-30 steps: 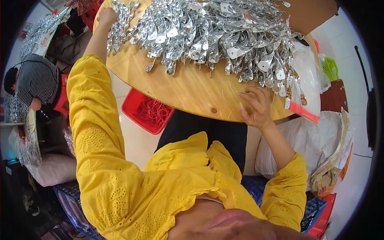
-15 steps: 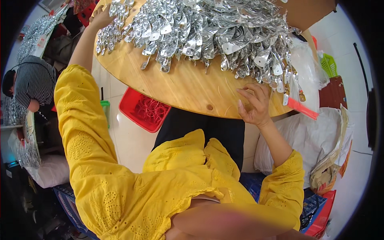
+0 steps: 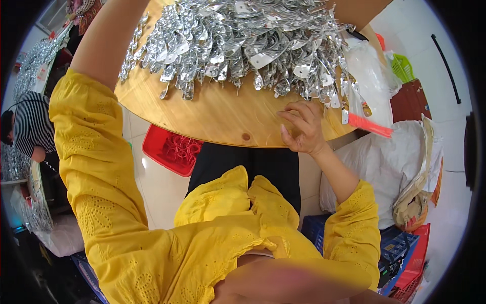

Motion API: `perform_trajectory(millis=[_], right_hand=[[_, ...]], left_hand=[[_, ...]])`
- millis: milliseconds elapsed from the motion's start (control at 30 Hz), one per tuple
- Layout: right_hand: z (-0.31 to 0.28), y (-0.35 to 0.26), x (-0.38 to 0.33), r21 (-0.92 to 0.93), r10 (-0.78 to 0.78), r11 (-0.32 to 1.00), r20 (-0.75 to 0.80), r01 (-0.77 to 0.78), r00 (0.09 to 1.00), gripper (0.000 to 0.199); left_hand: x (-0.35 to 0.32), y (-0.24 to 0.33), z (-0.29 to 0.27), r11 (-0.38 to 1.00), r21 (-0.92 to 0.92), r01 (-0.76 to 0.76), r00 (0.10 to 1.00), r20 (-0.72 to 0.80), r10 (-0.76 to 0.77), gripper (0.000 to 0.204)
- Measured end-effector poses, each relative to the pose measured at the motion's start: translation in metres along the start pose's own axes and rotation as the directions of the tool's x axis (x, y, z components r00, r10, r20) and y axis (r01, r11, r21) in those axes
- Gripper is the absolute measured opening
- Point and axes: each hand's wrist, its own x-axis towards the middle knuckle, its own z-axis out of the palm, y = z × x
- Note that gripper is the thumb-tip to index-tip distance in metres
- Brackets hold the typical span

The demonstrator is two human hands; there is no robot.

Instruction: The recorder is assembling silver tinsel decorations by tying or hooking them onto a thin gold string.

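Observation:
A big heap of shiny silver twisted strips (image 3: 243,45), with rounded ends and small holes, covers the far part of the round wooden table (image 3: 202,116). My right hand (image 3: 306,126) is over the table's near edge, just below the heap. Its fingers are half curled, with thumb and fingers apart, and I see nothing between them. My left forearm (image 3: 109,40) reaches up past the far left of the table, and the hand itself lies beyond the top edge of the picture. A smaller bunch of silver strips (image 3: 132,53) lies beside that forearm.
A bright red strip (image 3: 370,125) juts over the table's right edge, by clear plastic bags (image 3: 369,83). A red bin (image 3: 164,152) of red bands stands on the floor below. White sacks (image 3: 374,162) stand at right. At far left, a person in stripes (image 3: 33,121) sits.
My left arm has stretched farther up and away, taking the hand out of view. The view has shifted slightly; my right hand keeps nearly the same place at the table edge.

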Motion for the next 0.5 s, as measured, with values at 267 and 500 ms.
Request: perform_trajectory(millis=[267,500], right_hand=[[0.000,0.001,-0.002,0.023,0.003,1.000,-0.006,-0.003,1.000,0.024],[0.000,0.002,-0.004,0.026,0.033,0.999,-0.016,-0.032,0.999,0.023]], left_hand=[[0.021,0.063,0.022,0.900,0.406,-0.157,0.880,0.472,-0.059,0.035],[0.040,0.042,-0.017,0.940,0.295,-0.169,0.929,0.365,0.053,0.020]])
